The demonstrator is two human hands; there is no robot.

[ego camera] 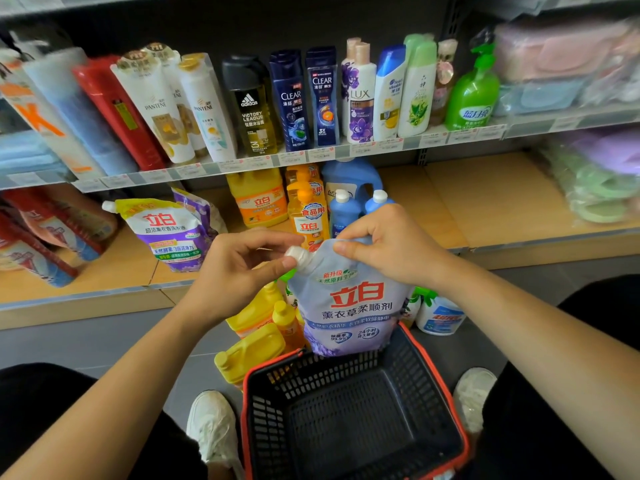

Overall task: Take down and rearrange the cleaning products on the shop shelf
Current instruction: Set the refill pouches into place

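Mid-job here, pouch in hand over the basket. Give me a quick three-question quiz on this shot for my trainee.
1. True or false: the basket already holds several bottles.
2. What does the left hand pinch? A) the pouch's cap B) a shampoo bottle C) a price tag
3. Fill in: the yellow jugs beside the basket are on the ____.
Key: 1 false; 2 A; 3 floor.

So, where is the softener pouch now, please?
The pouch is mid-frame in the head view, held by the left hand and right hand over the basket.
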